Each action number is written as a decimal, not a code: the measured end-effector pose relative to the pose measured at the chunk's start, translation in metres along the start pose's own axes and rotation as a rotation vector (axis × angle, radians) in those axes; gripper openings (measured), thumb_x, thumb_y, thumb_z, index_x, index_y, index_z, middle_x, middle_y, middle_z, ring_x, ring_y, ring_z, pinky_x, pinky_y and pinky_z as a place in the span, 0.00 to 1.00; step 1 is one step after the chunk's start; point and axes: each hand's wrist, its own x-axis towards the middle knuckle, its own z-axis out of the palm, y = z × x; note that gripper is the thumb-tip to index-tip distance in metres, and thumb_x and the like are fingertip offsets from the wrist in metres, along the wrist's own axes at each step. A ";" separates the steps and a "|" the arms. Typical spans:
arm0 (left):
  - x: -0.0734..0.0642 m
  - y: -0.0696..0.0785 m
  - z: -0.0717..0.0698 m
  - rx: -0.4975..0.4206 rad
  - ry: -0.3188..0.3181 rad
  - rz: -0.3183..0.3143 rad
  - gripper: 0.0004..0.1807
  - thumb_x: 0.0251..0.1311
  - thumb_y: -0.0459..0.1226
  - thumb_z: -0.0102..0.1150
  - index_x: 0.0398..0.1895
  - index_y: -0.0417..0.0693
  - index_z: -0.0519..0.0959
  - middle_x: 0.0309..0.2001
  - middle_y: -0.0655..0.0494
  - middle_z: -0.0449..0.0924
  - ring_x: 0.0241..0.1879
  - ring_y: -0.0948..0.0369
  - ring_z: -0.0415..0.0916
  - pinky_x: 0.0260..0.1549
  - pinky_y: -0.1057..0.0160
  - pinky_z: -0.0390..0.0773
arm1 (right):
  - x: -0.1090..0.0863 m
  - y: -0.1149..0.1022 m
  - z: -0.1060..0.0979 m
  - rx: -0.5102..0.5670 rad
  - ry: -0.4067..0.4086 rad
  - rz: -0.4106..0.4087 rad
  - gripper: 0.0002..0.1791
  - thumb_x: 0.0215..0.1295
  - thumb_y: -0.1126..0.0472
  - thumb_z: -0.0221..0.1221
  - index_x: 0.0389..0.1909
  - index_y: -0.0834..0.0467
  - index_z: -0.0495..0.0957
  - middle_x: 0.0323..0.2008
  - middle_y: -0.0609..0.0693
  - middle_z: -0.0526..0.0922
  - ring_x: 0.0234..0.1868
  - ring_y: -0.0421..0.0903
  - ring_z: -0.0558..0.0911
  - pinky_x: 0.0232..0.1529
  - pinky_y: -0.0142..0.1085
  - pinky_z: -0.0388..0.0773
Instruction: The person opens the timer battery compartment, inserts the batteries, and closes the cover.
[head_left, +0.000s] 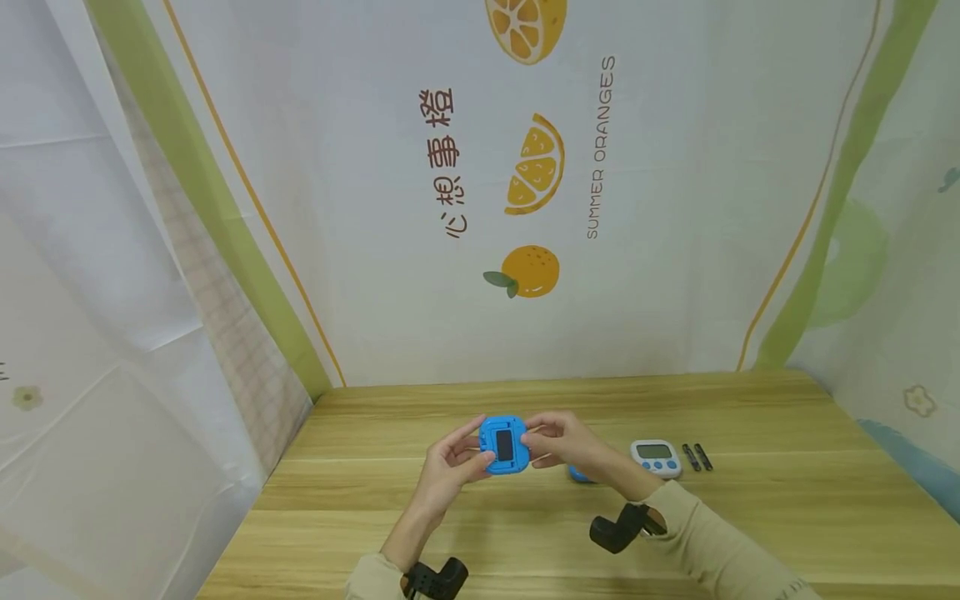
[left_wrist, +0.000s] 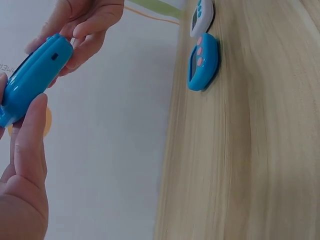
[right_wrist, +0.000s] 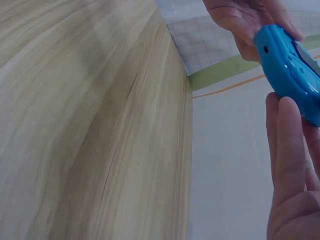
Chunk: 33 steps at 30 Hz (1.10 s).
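Observation:
A blue digital timer (head_left: 506, 445) is held up above the table, its face with a dark rectangle turned toward the head camera. My left hand (head_left: 442, 471) grips its left side, the thumb on the near face and fingers behind. At its right edge, my right hand (head_left: 572, 443) pinches it between thumb and fingers. The left wrist view shows the side of this timer (left_wrist: 37, 75), with a small dark slot. Partly hidden behind the right wrist, a second blue timer (left_wrist: 204, 62) with pink buttons lies on the table.
On the wooden table (head_left: 360, 500), a white timer (head_left: 667, 468) with blue buttons lies to the right of the hands. Two small dark batteries (head_left: 697, 457) lie side by side just beyond it. A printed curtain (head_left: 420, 317) hangs behind the table's far edge.

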 end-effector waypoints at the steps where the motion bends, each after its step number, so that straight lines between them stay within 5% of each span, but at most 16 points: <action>1: 0.000 0.000 0.000 -0.003 -0.002 0.002 0.30 0.56 0.30 0.55 0.62 0.40 0.61 0.45 0.39 0.71 0.38 0.59 0.76 0.37 0.58 0.78 | 0.000 0.000 0.000 0.000 0.000 0.000 0.22 0.59 0.57 0.57 0.48 0.70 0.70 0.37 0.57 0.80 0.35 0.49 0.81 0.38 0.45 0.78; 19: 0.001 0.000 0.002 0.016 0.006 0.003 0.30 0.54 0.30 0.57 0.62 0.39 0.62 0.43 0.40 0.71 0.37 0.60 0.76 0.39 0.49 0.76 | -0.002 0.006 0.007 -0.017 0.067 -0.008 0.21 0.59 0.56 0.57 0.43 0.71 0.70 0.32 0.56 0.81 0.31 0.46 0.81 0.34 0.44 0.79; 29: 0.005 0.001 0.004 -0.031 0.025 0.069 0.27 0.55 0.28 0.55 0.60 0.38 0.62 0.42 0.43 0.71 0.40 0.57 0.75 0.37 0.56 0.78 | -0.004 0.007 0.021 0.070 0.087 -0.013 0.28 0.65 0.49 0.48 0.50 0.72 0.65 0.34 0.54 0.78 0.33 0.48 0.81 0.37 0.42 0.79; 33: 0.005 0.000 0.006 -0.028 0.031 0.091 0.27 0.56 0.28 0.54 0.59 0.39 0.61 0.43 0.44 0.70 0.40 0.58 0.74 0.38 0.58 0.78 | -0.006 0.006 0.021 0.092 0.071 -0.002 0.25 0.62 0.53 0.53 0.50 0.71 0.65 0.37 0.56 0.78 0.38 0.53 0.80 0.41 0.43 0.77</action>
